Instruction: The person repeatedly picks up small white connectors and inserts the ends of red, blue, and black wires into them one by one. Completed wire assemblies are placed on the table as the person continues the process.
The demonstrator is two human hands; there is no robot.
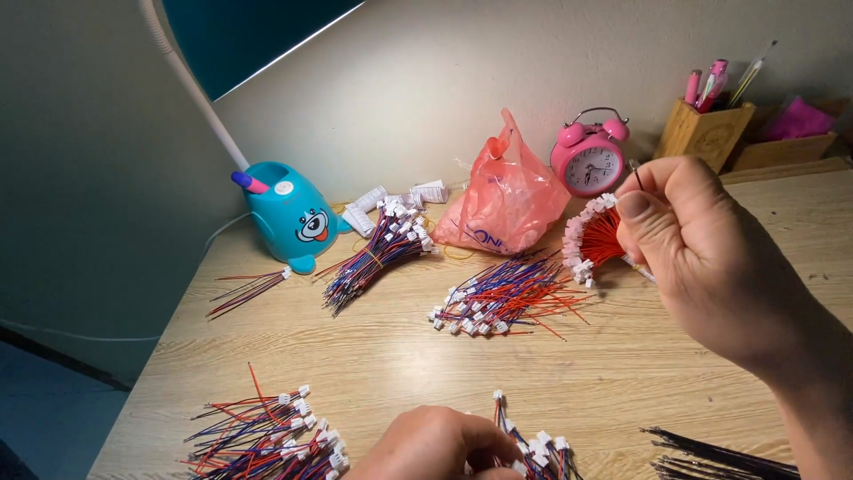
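My right hand (702, 240) is raised above the wooden desk (622, 373) and grips a fanned bunch of red wires with white connectors (591, 238), the plugs pointing left. My left hand (435, 444) rests at the bottom edge, fingers curled over a small bundle of red, blue and black wires with white plugs (538, 444). A loose pile of the same wired connectors (502, 298) lies on the desk between the hands.
More wire bundles lie at the bottom left (267, 436), middle left (378, 253), far left (249, 289) and bottom right (711, 453). At the back stand a blue cartoon lamp base (289, 218), a pink plastic bag (506, 196), a pink alarm clock (588, 153) and a wooden pen holder (706, 129).
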